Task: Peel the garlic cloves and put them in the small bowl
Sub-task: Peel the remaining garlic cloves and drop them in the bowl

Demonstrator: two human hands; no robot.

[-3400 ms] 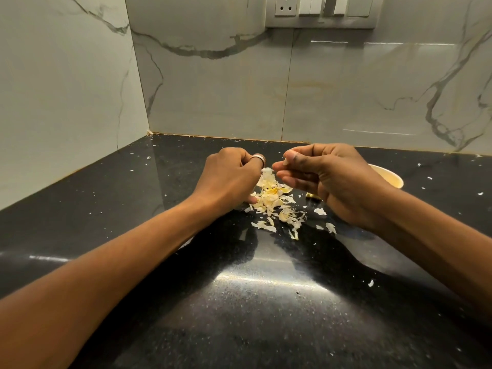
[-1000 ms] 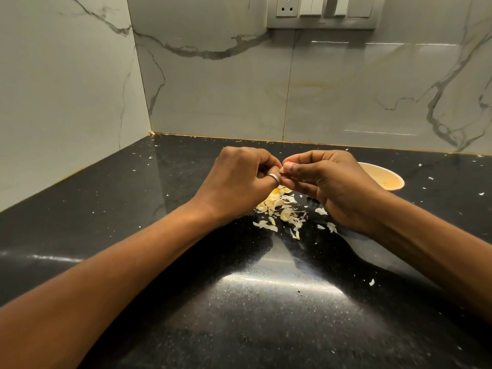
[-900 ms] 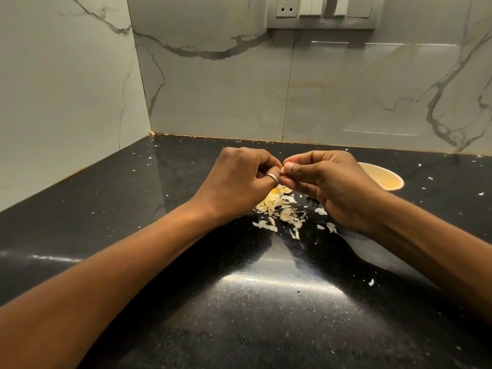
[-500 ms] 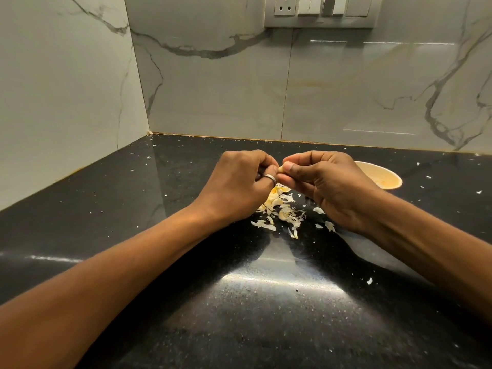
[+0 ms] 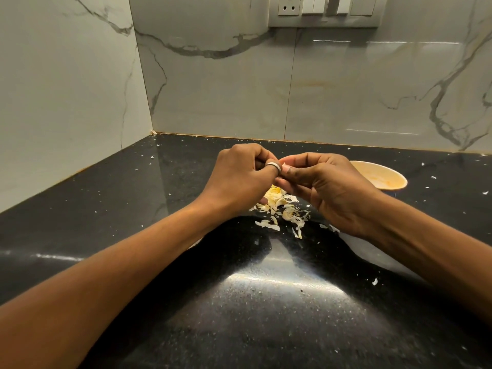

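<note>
Black granite counter [image 5: 239, 310]: glossy and speckled, with a bright glare band on the near side. Small white skin flecks [image 5: 374, 281] lie scattered across it.
Left hand [image 5: 239, 179]: raised above the counter at centre, fingers curled in tight, thumb tip reaching toward the right hand [image 5: 335, 190]. It pinches the garlic clove [image 5: 283, 164] from the left.
Ring [image 5: 274, 166]: silver band on the left thumb, just beside the meeting fingertips.
Right hand: level with the left, back turned to the camera. Thumb and forefinger are closed on the clove from the right, the other fingers curled beneath.
Garlic clove: held in the air between the two hands, above the counter. Only a small pale tip shows between the fingertips. The rest is hidden, so I cannot tell how much skin is on it.
Peel pile [image 5: 279, 206]: loose heap of pale yellow and white papery skins on the counter, directly below the hands, its far left part covered by the left hand.
Small bowl [image 5: 383, 179]: pale orange-yellow and round, on the counter just beyond and to the right of the right hand. Its left edge is hidden behind that hand, and the contents are unclear.
Pale curved shape [image 5: 364, 251]: white, on the counter under the right forearm. Cannot tell whether it is an object or a reflection.
Marble wall tiles [image 5: 213, 89]: grey-veined, meeting in a corner at far left.
Switch plate [image 5: 323, 12]: high on the far wall, with one socket and a row of rocker switches.
</note>
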